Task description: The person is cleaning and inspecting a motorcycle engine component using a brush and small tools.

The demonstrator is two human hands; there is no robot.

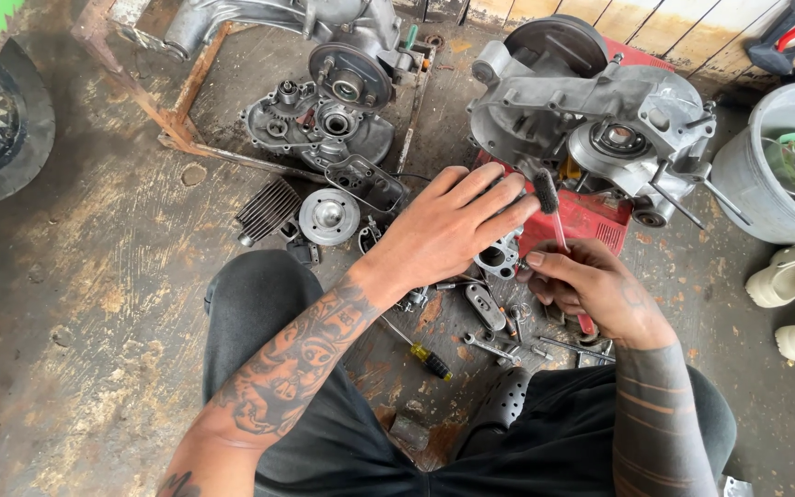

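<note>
Brush: small dark-bristled cleaning brush (546, 190) with a pale red handle, standing nearly upright between the two hands, bristles up, in front of the red box.
Right hand: right hand (591, 287) closed around the lower end of the brush handle, thumb and fingers pinched on it, knuckles toward the camera.
Left hand: left hand (448, 225) open and flat, fingers spread and stretched forward; its fingertips lie just beside the bristles, touching or nearly so, I cannot tell which.
Small part: grey metal casting with round holes (499, 256), lying under the left hand's fingers, just left of the brush handle and partly hidden.
Engine ahead: large grey engine case (591, 115) resting on a red box (586, 221), right behind the brush.
Second engine: opened crankcase (319, 124) farther left inside a rusty metal frame (181, 110).
Floor parts: finned cylinder (267, 208) and round cylinder head (328, 217) side by side, left of the left wrist.
Tools: yellow-handled screwdriver (430, 361) and a wrench (488, 347) on the stained floor between the knees.
Right edge: grey bucket (766, 175) and pale clogs (793, 274), well apart from the hands.
</note>
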